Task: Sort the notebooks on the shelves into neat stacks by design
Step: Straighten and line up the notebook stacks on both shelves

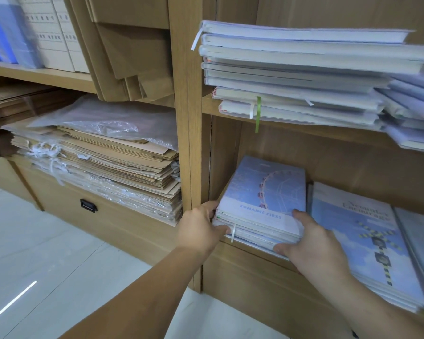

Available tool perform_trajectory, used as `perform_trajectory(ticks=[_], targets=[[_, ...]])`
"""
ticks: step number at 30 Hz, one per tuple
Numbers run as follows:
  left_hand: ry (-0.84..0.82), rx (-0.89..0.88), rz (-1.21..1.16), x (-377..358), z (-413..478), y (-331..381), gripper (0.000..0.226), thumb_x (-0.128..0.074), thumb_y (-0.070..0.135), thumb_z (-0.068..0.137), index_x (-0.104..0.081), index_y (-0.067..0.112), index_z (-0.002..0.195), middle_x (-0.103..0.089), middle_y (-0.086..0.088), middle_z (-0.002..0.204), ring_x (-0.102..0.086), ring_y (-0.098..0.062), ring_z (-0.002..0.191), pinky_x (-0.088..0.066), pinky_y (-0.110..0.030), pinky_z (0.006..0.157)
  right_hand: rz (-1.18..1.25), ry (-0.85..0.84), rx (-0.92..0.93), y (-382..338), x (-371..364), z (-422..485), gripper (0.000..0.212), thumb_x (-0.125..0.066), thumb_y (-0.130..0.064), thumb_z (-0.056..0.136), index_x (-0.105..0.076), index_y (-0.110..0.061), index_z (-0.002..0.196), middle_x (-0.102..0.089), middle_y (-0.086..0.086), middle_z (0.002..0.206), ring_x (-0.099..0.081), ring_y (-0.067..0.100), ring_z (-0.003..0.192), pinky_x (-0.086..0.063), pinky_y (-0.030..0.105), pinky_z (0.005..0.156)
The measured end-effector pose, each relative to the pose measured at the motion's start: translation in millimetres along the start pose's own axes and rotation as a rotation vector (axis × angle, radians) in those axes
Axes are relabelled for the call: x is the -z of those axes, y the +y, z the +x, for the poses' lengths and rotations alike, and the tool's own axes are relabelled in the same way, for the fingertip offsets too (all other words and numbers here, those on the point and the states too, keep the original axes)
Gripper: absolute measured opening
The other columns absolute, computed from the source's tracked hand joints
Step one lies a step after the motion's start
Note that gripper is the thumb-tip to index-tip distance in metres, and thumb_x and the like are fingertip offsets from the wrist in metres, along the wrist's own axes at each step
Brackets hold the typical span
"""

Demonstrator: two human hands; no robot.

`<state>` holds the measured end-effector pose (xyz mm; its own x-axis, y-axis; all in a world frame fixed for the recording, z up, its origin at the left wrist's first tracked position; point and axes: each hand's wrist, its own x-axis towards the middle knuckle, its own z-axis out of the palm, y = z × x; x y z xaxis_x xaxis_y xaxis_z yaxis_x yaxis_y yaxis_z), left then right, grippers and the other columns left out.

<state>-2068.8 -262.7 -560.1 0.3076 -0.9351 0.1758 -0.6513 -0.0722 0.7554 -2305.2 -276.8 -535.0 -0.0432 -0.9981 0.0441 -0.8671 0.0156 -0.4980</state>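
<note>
Two hands hold one stack. Just right of the wooden upright [186, 143], the left hand [198, 228] grips the near left corner of the Ferris-wheel notebooks [262, 192], lying on the lower shelf [245, 250]; further right, the right hand [311, 243] pinches their near right corner. Best to squeeze evenly, square the edges, keeping clear of the railway-signal stack [367, 245], farthest from the upright.
</note>
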Motion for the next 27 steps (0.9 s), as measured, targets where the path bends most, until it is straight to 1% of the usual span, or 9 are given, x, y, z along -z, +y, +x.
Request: perform_trajectory(ticks=[3,8,11,13,15,18,22,25,27], targets=[[0.025,-0.02,0.014,-2.0,-1.1,-0.6,0.048,-0.089,0.033,0.068,-0.071,0.036,0.113,-0.076,0.017,0.09,-0.07,-0.005,0.082,-0.061,-0.033,0.075,0.001,0.009,0.017,-1.4,1.6,-3.0,0.093,-0.088,-0.043,0.073,-0.04,-0.037,0.152,-0.071,0.004,0.121,-0.063,0.03,0.114,-0.054,0.037,0.084],[0.027,-0.026,0.024,-1.2,-0.3,-1.4,0.045,-0.091,0.031,0.068,-0.074,0.034,0.11,-0.076,0.016,0.087,-0.07,-0.005,0.079,-0.06,-0.032,0.074,0.044,-0.001,0.025,0.0,3.1,-6.5,0.091,-0.089,-0.044,0.071,-0.044,-0.038,0.15,-0.071,0.004,0.112,-0.064,0.029,0.105,-0.056,0.039,0.082],[-0.016,-0.021,-0.042,3.5,-1.2,-4.0,0.043,-0.089,0.031,0.073,-0.073,0.039,0.112,-0.075,0.021,0.087,-0.068,0.003,0.075,-0.06,-0.027,0.076,0.058,-0.032,0.041,-0.2,7.8,-5.8,0.096,-0.086,-0.057,0.069,-0.042,-0.037,0.152,-0.069,0.004,0.119,-0.063,0.029,0.113,-0.055,0.038,0.085],[-0.062,-0.02,-0.103,7.6,-1.7,-8.3,0.038,-0.085,0.032,0.08,-0.071,0.045,0.113,-0.075,0.022,0.088,-0.068,0.001,0.073,-0.06,-0.026,0.078,0.039,-0.073,0.059,1.0,12.0,-3.9,0.099,-0.074,-0.073,0.072,-0.036,-0.035,0.155,-0.068,0.002,0.104,-0.064,0.028,0.108,-0.055,0.037,0.082],[-0.1,-0.035,-0.146,8.9,-0.9,-13.6,0.039,-0.081,0.03,0.085,-0.07,0.046,0.118,-0.076,0.02,0.095,-0.071,0.0,0.084,-0.062,-0.031,0.082,-0.031,-0.105,0.096,0.3,15.0,-4.9,0.092,-0.062,-0.075,0.08,-0.033,-0.034,0.156,-0.056,-0.003,0.082,-0.066,0.027,0.095,-0.052,0.035,0.073],[-0.11,-0.041,-0.137,6.9,0.9,-16.5,0.041,-0.077,0.025,0.086,-0.066,0.049,0.117,-0.076,0.021,0.097,-0.072,-0.001,0.095,-0.062,-0.036,0.085,-0.083,-0.058,0.134,-3.5,16.8,-7.7,0.08,-0.059,-0.068,0.088,-0.035,-0.033,0.156,-0.058,-0.001,0.083,-0.066,0.027,0.09,-0.054,0.035,0.071],[-0.071,-0.088,0.007,6.1,4.0,-12.2,0.031,-0.076,0.028,0.085,-0.068,0.036,0.115,-0.074,0.016,0.081,-0.069,-0.007,0.076,-0.061,-0.035,0.074,-0.022,-0.083,0.073,-4.6,19.3,-6.2,0.085,-0.064,-0.075,0.079,-0.038,-0.039,0.152,-0.07,0.004,0.114,-0.067,0.027,0.103,-0.059,0.04,0.08],[-0.064,-0.11,0.041,8.6,2.2,-8.1,0.029,-0.071,0.033,0.082,-0.067,0.035,0.111,-0.068,0.012,0.068,-0.063,-0.011,0.063,-0.058,-0.033,0.066,0.064,-0.144,-0.001,-3.6,25.2,-3.4,0.096,-0.073,-0.076,0.067,-0.045,-0.034,0.149,-0.075,0.003,0.105,-0.073,0.026,0.093,-0.061,0.038,0.076],[-0.056,-0.108,0.052,9.7,-0.1,-7.2,0.022,-0.062,0.044,0.083,-0.067,0.029,0.099,-0.066,0.007,0.067,-0.061,-0.014,0.062,-0.054,-0.034,0.06,0.182,-0.181,-0.043,-3.0,29.4,-0.7,0.072,-0.083,-0.059,0.072,-0.063,-0.021,0.13,-0.077,0.005,0.084,-0.075,0.022,0.072,-0.057,0.032,0.061]])
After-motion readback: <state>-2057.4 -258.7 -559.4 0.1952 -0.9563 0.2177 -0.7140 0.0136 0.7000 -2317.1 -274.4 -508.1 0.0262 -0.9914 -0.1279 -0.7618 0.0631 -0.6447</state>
